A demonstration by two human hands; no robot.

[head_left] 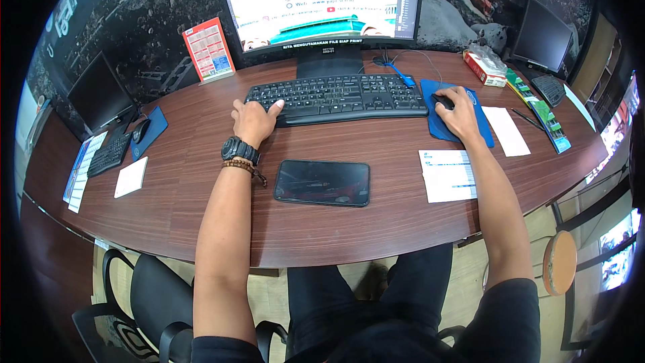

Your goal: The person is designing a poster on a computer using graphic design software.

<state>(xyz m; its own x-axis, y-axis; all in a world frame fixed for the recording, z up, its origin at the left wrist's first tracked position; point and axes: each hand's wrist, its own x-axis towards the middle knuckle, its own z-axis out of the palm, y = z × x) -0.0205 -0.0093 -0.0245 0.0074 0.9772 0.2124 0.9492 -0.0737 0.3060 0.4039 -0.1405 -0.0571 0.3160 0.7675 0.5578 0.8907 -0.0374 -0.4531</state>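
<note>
My left hand point(254, 121) rests at the left end of a black keyboard point(342, 97), its thumb stretched out over the keys and its other fingers partly hidden behind the hand. It grips nothing, and a black watch and a beaded bracelet circle that wrist. Over a blue mouse pad point(438, 128), my right hand point(460, 115) is closed round a black computer mouse point(444, 101). Beyond the keyboard stands a large monitor point(329, 10) with a colourful page open on it. A black phone point(322, 183) lies face up on the desk between my forearms.
Printed paper point(446, 178) lies beside my right forearm, with a white sheet point(505, 131) and a pen point(528, 119) beyond. A red calendar point(208, 50) stands left of the monitor. Two more monitors point(101, 97) point(543, 33) flank the wooden desk point(201, 141). A black chair point(161, 289) stands lower left.
</note>
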